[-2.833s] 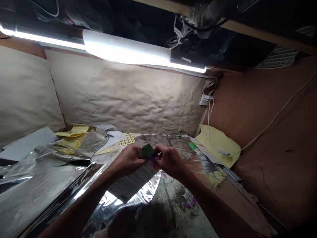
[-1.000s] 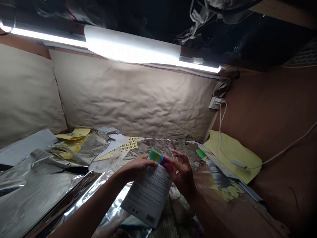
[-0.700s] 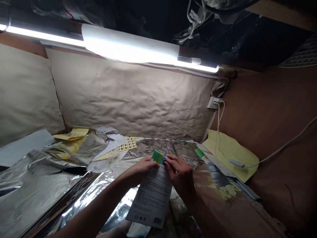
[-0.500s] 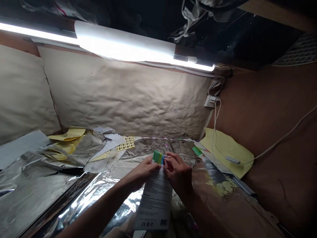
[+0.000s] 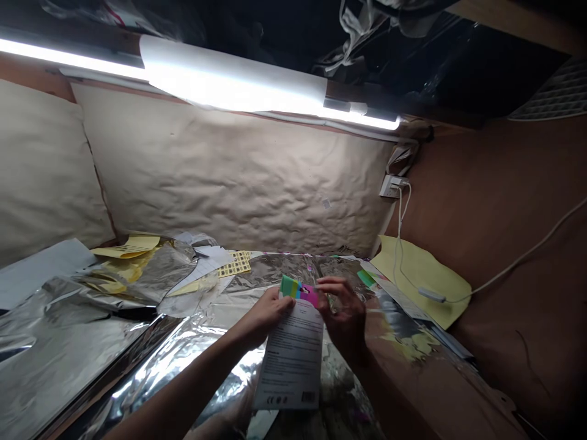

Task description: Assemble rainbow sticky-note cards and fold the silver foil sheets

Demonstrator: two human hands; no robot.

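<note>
A flat, upright package (image 5: 293, 354) with a white back of printed text and a barcode hangs before me, slightly tilted. Across its top runs a green, yellow, blue and pink header strip (image 5: 306, 294) with a dark hang hole. My left hand (image 5: 274, 308) grips the upper left edge, its thumb lying over the front below the green part. At the pink right corner, my right hand (image 5: 342, 308) has its thumb and index finger on the edge, the other fingers curled and a little blurred.
Crinkled silver film (image 5: 192, 360) covers the bench. Loose papers and a yellow label sheet (image 5: 236, 263) lie at the back left. A yellow sheet (image 5: 422, 275) leans at the right under a white cable (image 5: 504, 272). A tube light (image 5: 238, 82) crosses overhead.
My right hand has moved right along the header strip to its corner, uncovering the pink part and hang hole. The package has risen slightly; my left hand keeps its grip.
</note>
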